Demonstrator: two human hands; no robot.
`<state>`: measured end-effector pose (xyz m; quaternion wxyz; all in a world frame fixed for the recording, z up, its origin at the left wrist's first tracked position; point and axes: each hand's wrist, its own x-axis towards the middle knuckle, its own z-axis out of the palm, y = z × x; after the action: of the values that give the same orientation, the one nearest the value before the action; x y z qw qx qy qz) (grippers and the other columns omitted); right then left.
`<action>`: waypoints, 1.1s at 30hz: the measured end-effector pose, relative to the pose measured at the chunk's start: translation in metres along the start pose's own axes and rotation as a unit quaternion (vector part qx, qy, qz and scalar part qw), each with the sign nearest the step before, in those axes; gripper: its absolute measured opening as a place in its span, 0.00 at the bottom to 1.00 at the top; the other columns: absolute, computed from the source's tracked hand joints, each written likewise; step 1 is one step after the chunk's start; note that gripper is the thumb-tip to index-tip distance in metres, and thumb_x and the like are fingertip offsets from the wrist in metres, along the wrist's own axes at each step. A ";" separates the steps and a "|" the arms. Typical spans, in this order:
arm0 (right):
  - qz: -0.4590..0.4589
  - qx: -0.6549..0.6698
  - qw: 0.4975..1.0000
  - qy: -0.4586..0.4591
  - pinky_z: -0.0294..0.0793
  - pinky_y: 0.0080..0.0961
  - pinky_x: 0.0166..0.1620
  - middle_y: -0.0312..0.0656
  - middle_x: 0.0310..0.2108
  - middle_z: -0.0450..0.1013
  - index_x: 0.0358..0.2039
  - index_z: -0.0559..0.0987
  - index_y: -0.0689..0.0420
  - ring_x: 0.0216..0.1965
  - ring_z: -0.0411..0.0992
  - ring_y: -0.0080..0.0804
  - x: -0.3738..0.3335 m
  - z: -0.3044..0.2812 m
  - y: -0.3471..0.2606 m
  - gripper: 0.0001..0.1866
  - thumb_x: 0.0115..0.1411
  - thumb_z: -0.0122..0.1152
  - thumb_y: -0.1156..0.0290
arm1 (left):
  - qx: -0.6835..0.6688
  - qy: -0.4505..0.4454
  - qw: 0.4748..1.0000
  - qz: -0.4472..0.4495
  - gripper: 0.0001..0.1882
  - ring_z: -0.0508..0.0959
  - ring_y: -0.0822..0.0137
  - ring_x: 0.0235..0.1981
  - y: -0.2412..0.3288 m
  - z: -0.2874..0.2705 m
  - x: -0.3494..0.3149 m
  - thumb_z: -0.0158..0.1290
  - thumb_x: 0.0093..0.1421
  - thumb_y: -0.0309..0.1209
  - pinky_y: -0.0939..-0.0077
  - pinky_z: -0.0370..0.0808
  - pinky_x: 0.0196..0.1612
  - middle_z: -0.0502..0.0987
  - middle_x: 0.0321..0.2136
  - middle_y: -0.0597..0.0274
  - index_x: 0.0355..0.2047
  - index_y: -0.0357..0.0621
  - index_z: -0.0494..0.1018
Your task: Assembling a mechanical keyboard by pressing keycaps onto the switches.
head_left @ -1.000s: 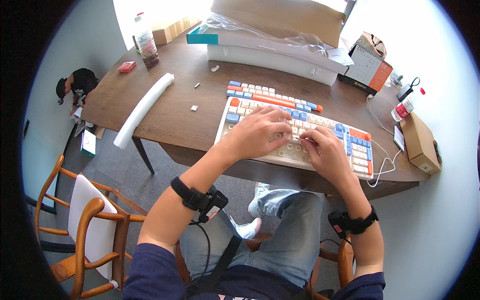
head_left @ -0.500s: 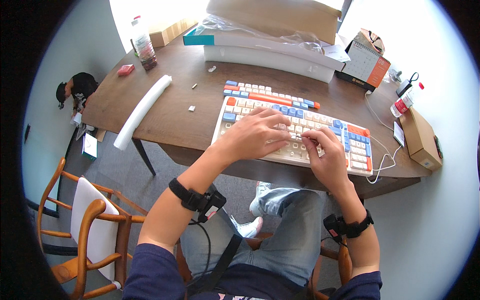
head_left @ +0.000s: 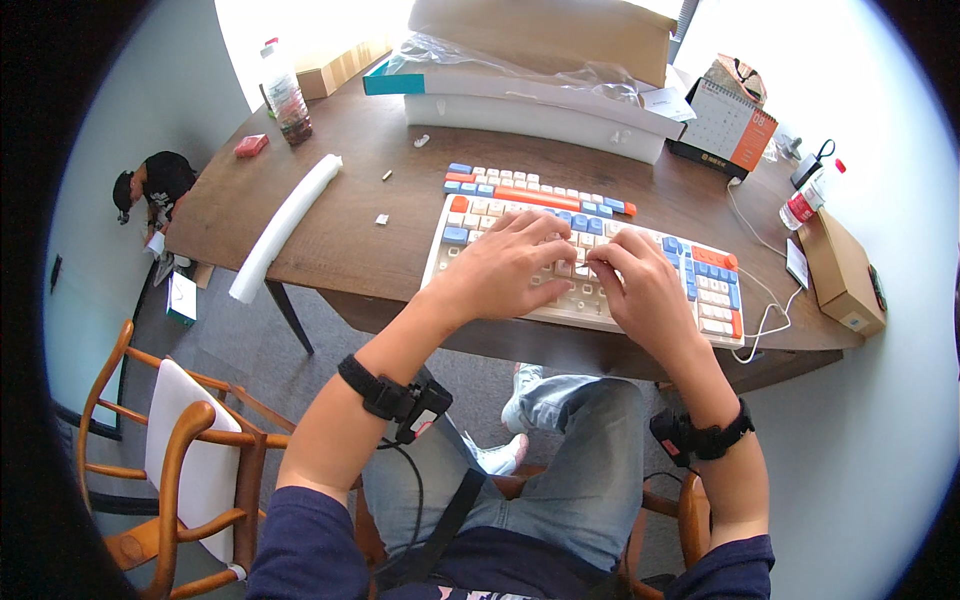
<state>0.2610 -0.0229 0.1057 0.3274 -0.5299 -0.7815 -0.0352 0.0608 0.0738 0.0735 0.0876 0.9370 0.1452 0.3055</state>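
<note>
A white keyboard (head_left: 716,326) with cream, blue and orange keycaps lies near the table's front edge. Some bare key sockets show in its lower rows. My left hand (head_left: 503,262) rests over its left half, fingers bent but apart and the thumb held away, with nothing seen in it. From the right, my right hand (head_left: 646,288) reaches over the middle keys with thumb and index finger pinched together; whatever is between them is too small to make out. Rows of loose keycaps (head_left: 540,193) lie just behind the keyboard.
A long white foam strip (head_left: 287,225) lies left of the keyboard. Behind are an open box (head_left: 540,105), a desk calendar (head_left: 722,125) and a bottle (head_left: 287,95). At the right are another bottle (head_left: 808,203), a brown box (head_left: 843,270) and a white cable (head_left: 775,320).
My right hand has shifted slightly left and up over the keys, its pinched fingertips nearer my left hand. My left hand stays in nearly the same place.
</note>
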 end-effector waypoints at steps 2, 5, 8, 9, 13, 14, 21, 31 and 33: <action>-0.026 -0.023 0.999 -0.017 0.73 0.39 0.47 0.47 0.34 0.72 0.33 0.79 0.63 0.42 0.72 0.46 0.005 0.002 -0.001 0.05 0.59 0.60 0.75 | -0.003 0.007 1.000 0.002 0.15 0.71 0.52 0.55 -0.001 0.001 0.001 0.61 0.59 0.38 0.57 0.64 0.61 0.72 0.50 0.56 0.42 0.45 0.75; -0.052 -0.070 0.995 -0.044 0.73 0.38 0.49 0.47 0.34 0.72 0.32 0.78 0.63 0.42 0.71 0.46 0.009 0.005 0.000 0.05 0.58 0.59 0.75 | -0.007 0.016 1.000 0.002 0.15 0.71 0.52 0.54 0.000 0.001 0.002 0.61 0.58 0.38 0.57 0.65 0.61 0.72 0.50 0.56 0.42 0.45 0.76; -0.066 -0.105 0.990 -0.067 0.72 0.38 0.50 0.48 0.35 0.72 0.32 0.78 0.63 0.43 0.72 0.46 0.014 0.005 -0.005 0.05 0.58 0.58 0.75 | -0.008 0.019 1.000 0.001 0.16 0.71 0.51 0.55 -0.001 0.000 0.001 0.62 0.57 0.37 0.58 0.65 0.60 0.72 0.50 0.55 0.42 0.44 0.76; -0.066 -0.106 0.990 -0.067 0.72 0.38 0.50 0.48 0.35 0.72 0.32 0.78 0.63 0.43 0.72 0.46 0.015 0.006 -0.006 0.05 0.58 0.58 0.75 | -0.008 0.021 1.000 0.002 0.16 0.71 0.51 0.55 -0.002 0.000 0.001 0.62 0.57 0.37 0.58 0.65 0.60 0.72 0.50 0.55 0.42 0.43 0.76; -0.075 -0.107 0.990 -0.060 0.74 0.38 0.48 0.47 0.35 0.74 0.34 0.79 0.63 0.43 0.72 0.45 0.015 0.011 -0.002 0.06 0.57 0.58 0.74 | -0.013 0.034 0.999 0.009 0.16 0.71 0.51 0.55 -0.002 0.002 0.001 0.62 0.57 0.36 0.58 0.65 0.60 0.72 0.50 0.55 0.43 0.43 0.76; -0.076 -0.093 0.991 -0.061 0.74 0.38 0.47 0.46 0.34 0.74 0.34 0.79 0.62 0.42 0.73 0.44 0.016 0.011 -0.001 0.06 0.57 0.58 0.75 | -0.010 0.038 0.999 0.012 0.16 0.71 0.51 0.55 -0.003 0.002 0.001 0.62 0.56 0.36 0.58 0.65 0.60 0.73 0.50 0.55 0.43 0.43 0.76; 0.030 0.040 0.999 0.011 0.74 0.40 0.44 0.49 0.33 0.76 0.32 0.80 0.64 0.39 0.75 0.48 0.016 -0.001 -0.003 0.05 0.60 0.60 0.75 | -0.015 0.036 0.999 0.017 0.14 0.71 0.53 0.54 -0.002 0.001 0.000 0.63 0.56 0.36 0.58 0.66 0.60 0.73 0.49 0.57 0.40 0.44 0.76; -0.045 -0.062 0.996 -0.044 0.74 0.38 0.46 0.47 0.34 0.74 0.35 0.79 0.63 0.42 0.73 0.45 0.013 0.007 0.001 0.06 0.58 0.59 0.76 | -0.013 0.032 0.999 0.013 0.14 0.71 0.53 0.54 -0.004 0.003 0.001 0.63 0.56 0.36 0.58 0.66 0.60 0.73 0.48 0.57 0.38 0.44 0.75; -0.066 -0.115 0.988 -0.074 0.75 0.35 0.48 0.46 0.35 0.75 0.36 0.79 0.62 0.43 0.73 0.42 0.016 0.008 0.003 0.08 0.55 0.58 0.77 | -0.012 0.028 1.000 0.006 0.14 0.71 0.52 0.54 -0.003 0.003 0.001 0.63 0.57 0.36 0.58 0.66 0.60 0.73 0.48 0.56 0.39 0.44 0.76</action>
<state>0.2565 -0.0053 0.1074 0.2020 -0.5121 -0.8279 -0.1071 0.0625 0.0771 0.0708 0.0926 0.9278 0.1385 0.3338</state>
